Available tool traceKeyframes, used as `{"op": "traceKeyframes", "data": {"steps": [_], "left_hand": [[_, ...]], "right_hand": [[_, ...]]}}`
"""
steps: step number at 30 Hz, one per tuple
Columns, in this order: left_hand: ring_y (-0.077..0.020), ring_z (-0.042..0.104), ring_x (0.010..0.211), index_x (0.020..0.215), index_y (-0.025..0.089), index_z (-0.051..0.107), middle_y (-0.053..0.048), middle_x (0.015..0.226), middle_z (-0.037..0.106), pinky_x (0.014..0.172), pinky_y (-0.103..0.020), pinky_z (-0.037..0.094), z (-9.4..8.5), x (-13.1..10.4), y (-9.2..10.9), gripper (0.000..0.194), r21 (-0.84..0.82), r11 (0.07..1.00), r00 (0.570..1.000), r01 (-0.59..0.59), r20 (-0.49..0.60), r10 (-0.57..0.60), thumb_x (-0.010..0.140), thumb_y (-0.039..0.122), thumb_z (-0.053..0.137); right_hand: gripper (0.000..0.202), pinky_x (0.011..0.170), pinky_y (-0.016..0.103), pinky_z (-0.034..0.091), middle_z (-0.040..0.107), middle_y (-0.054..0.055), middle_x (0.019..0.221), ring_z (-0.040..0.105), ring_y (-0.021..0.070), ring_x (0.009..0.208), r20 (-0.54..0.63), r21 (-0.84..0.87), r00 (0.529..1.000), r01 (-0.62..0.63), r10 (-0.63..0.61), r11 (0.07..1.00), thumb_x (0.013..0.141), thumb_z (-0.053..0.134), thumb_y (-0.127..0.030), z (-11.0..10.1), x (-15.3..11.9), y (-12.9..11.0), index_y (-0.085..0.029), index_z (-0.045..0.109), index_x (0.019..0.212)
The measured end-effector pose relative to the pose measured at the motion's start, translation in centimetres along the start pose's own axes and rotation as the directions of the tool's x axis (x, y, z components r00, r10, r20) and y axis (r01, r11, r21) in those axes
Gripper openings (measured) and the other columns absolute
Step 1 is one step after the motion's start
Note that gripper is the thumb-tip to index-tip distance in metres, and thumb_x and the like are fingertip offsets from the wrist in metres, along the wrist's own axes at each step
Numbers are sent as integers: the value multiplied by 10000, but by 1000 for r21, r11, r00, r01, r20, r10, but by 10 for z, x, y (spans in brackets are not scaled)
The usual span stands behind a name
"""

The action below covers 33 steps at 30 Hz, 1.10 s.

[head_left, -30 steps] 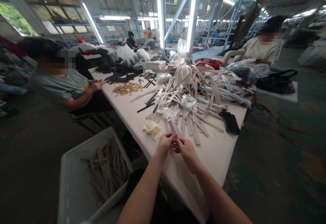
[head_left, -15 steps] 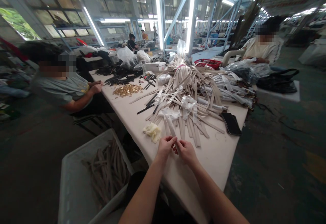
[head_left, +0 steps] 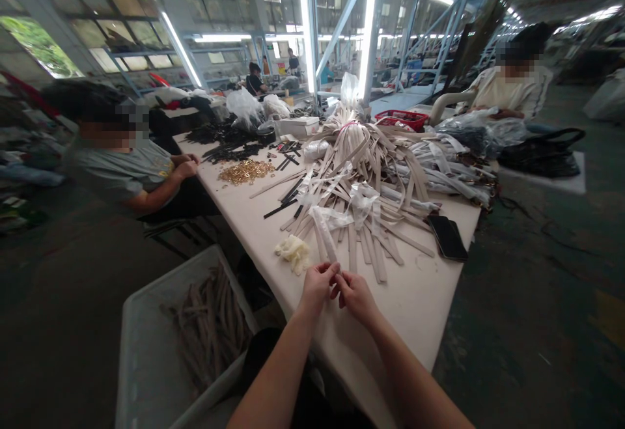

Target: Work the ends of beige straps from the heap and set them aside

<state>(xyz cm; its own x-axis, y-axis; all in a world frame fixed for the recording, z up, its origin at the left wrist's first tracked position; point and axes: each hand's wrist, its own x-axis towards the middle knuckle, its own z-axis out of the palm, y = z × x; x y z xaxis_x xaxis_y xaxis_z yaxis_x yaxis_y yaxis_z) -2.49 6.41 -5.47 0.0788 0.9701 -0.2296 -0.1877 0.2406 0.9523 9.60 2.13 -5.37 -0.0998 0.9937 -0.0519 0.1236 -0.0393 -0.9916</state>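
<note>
here, left hand [head_left: 317, 283] and right hand [head_left: 355, 292] pinch strap [head_left: 326, 240].

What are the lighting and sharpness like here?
In the head view, the tube light glares white; the floor sinks into shadow; the person at left looks soft towards the edge; the plastic shines; fine detail where the strap meets left hand and right hand is unclear.

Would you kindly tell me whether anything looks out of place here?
Nothing looks plainly damaged. The loose gold-coloured pieces may be spilled, heaped straight on the table with strays around. The crumpled pale-yellow item near the left hand seems out of place beside flat straps.
</note>
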Motion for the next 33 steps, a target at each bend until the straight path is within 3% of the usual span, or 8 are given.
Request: {"op": "traceKeyframes", "data": {"steps": [3, 6, 9, 17, 21, 24, 30, 33], "left_hand": [[-82, 435, 474, 630, 123, 655, -4, 543, 535, 446, -212, 312, -3, 2, 2, 423, -18, 1000, 1000, -16, -12, 15, 661, 511, 819], [-71, 437, 494, 647, 125, 664, 2, 569, 550, 480, -207, 333, -9, 11, 14, 403, -115, 991, 991, -69, -126, 54, 633, 486, 842], [-69, 449, 506, 683, 127, 677, 0, 600, 573, 497, -208, 341, -12, 14, 20, 392, -187, 981, 983, -58, -183, 23, 626, 475, 846], [-92, 475, 513, 690, 113, 703, -54, 649, 643, 498, -230, 344, -6, -4, 2, 383, -41, 998, 999, 39, -12, -40, 687, 482, 806], [-94, 493, 569, 703, 124, 704, -47, 689, 646, 531, -217, 366, -8, 0, 18, 344, -81, 996, 995, -41, -98, 33, 664, 442, 832], [-95, 495, 586, 692, 135, 692, -29, 677, 627, 538, -210, 369, -8, 2, 26, 331, -111, 988, 983, -106, -164, 87, 659, 431, 836], [-96, 458, 492, 622, 135, 642, -18, 590, 583, 475, -233, 346, 3, -12, 8, 375, -45, 999, 1000, -20, -2, 20, 680, 462, 816], [-96, 462, 491, 632, 132, 648, -15, 589, 581, 473, -232, 344, 3, -10, 10, 367, -56, 998, 1000, -11, 4, 11, 670, 449, 828]], "right_hand": [[388, 493, 233, 467, 714, 30, 652, 632, 152, 503, -21, -65, 998, 58, -60, 996, 963, 453, -468, -5, -1, -7, -183, 675, 822], [336, 632, 253, 487, 733, 34, 709, 681, 179, 666, -55, -243, 981, 166, -184, 956, 948, 511, -384, -10, -8, -12, -200, 692, 734], [316, 590, 243, 465, 718, 19, 669, 660, 161, 593, -54, -307, 977, 179, -205, 935, 957, 499, -335, -9, -12, -12, -204, 686, 739], [337, 488, 229, 451, 709, -1, 662, 633, 137, 472, -98, -208, 988, 94, -116, 974, 999, 425, -369, 1, -6, -5, -209, 631, 785], [288, 779, 301, 525, 719, 7, 699, 686, 172, 638, -110, -324, 966, 186, -233, 927, 975, 470, -327, -3, -8, -8, -220, 648, 775], [296, 1053, 383, 402, 709, -6, 663, 679, 171, 663, -108, -383, 943, 254, -316, 888, 977, 445, -265, -2, -10, -8, -229, 650, 767], [338, 881, 324, 501, 699, 0, 668, 648, 162, 588, -157, -324, 952, 202, -263, 924, 1013, 374, -291, 2, -8, -4, -225, 632, 805], [303, 997, 359, 446, 704, -3, 698, 667, 165, 643, -142, -342, 938, 253, -316, 905, 1004, 400, -284, 0, -7, -3, -224, 637, 826]]}}
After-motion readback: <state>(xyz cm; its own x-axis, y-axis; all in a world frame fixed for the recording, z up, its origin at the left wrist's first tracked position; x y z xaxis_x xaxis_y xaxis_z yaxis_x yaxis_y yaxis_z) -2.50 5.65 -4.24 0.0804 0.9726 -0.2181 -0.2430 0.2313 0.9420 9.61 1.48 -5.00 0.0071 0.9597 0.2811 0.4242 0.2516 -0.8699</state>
